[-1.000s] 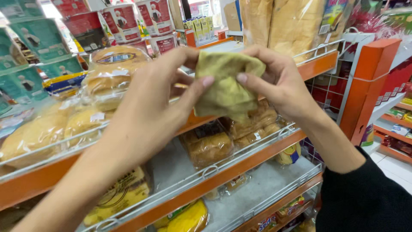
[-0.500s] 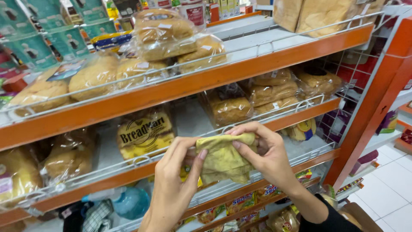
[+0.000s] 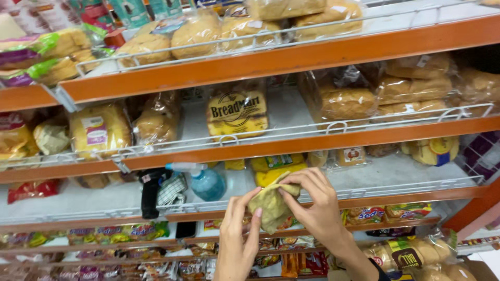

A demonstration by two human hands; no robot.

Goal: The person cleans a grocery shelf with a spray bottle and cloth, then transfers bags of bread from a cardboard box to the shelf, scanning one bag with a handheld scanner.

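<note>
Yellow-olive cloth (image 3: 272, 207), orange shelves (image 3: 291, 58)

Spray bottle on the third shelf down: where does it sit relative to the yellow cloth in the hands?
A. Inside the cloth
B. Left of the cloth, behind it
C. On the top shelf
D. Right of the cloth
B: the spray bottle lies on the shelf left of and behind the yellow cloth, which the left hand and right hand hold.

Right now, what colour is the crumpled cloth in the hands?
Crumpled cloth: dull yellow-olive, seen in the head view.
</note>
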